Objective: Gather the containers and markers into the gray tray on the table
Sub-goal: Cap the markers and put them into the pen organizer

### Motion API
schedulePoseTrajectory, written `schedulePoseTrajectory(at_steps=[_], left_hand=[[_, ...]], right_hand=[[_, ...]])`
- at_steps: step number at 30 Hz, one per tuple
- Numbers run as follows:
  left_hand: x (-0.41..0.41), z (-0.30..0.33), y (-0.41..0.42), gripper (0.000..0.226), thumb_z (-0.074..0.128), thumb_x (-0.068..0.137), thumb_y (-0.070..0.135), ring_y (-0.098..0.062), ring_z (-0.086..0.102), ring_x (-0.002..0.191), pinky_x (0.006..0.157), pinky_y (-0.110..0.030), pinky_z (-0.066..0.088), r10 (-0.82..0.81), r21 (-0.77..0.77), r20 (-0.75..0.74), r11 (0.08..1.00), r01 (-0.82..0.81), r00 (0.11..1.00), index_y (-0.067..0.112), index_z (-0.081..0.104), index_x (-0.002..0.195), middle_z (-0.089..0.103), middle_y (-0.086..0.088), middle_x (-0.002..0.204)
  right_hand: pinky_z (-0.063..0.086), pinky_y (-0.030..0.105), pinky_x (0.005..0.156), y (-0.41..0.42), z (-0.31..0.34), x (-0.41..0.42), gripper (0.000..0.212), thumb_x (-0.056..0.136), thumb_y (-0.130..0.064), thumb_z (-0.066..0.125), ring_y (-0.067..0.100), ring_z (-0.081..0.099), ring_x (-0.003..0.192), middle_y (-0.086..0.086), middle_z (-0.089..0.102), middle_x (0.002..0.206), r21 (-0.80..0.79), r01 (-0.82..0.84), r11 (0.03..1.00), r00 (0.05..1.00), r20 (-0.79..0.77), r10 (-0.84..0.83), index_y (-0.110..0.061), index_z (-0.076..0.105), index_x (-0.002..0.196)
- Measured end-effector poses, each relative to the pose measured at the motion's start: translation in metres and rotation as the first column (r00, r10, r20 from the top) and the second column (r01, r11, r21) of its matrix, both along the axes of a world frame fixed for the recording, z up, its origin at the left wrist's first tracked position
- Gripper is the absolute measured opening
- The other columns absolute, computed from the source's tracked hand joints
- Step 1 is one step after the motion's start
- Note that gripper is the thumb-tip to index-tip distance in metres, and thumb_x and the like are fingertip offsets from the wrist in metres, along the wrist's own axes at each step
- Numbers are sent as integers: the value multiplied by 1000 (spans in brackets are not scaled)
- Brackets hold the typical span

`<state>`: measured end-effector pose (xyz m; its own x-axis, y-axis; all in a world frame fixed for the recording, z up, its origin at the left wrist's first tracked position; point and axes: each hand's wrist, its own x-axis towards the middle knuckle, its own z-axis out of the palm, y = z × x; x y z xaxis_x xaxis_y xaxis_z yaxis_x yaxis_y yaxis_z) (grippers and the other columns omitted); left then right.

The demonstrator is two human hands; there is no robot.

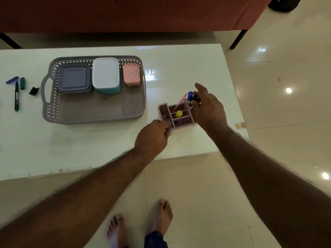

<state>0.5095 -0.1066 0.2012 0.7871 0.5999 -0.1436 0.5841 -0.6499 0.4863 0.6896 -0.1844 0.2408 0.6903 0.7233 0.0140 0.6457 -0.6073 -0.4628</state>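
The gray tray (89,111) on the white table holds three lidded containers along its far side: a gray one (74,78), a white and teal one (106,74) and a small pink one (131,74). A pink desk organizer (176,114) stands to the tray's right with a pink pen and a yellow-capped item inside. My left hand (152,138) pinches the organizer's near left corner. My right hand (207,108) grips markers (191,98), one blue-capped, at the organizer's far right corner. An uncapped green marker (16,96) and loose caps (22,83) lie left of the tray.
A black cap (34,90) lies by the tray's left handle and a blue cap (12,80) lies farther left. A red sofa (125,13) stands behind the table. The table's right edge (238,97) runs close to my right hand. My bare feet are on the tiled floor.
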Motion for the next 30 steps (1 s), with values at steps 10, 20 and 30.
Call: schedulePoseTrajectory(at_steps=[10, 20, 30], left_hand=[[-7, 2, -5, 21, 55, 96, 33, -20, 63, 91, 70, -24, 40, 22, -52, -1, 998, -22, 1000, 21, 59, 113, 63, -1, 114], [-7, 6, -8, 59, 50, 95, 52, -26, 65, 109, 84, -35, 52, 280, -245, 52, 934, -259, 959, 21, 33, 142, 62, -5, 133], [-9, 14, 0, 19, 56, 91, 25, -26, 62, 73, 58, -30, 46, 353, -268, -44, 897, -352, 935, 12, 69, 91, 70, -5, 82]], right_hand=[[47, 35, 95, -22, -10, -5, 69, 96, -41, 57, 18, 59, 120, 0, 56, 141, -28, 116, 993, 965, -235, -119, -25, 22, 153], [55, 44, 90, -48, -23, -9, 46, 94, -44, 58, 19, 69, 95, 0, 70, 118, -90, 207, 974, 882, -413, -225, -19, 58, 132], [52, 34, 71, -44, -9, -33, 17, 86, -29, 63, 22, 67, 75, -2, 71, 71, -204, 255, 945, 863, -394, -317, -16, 73, 82]])
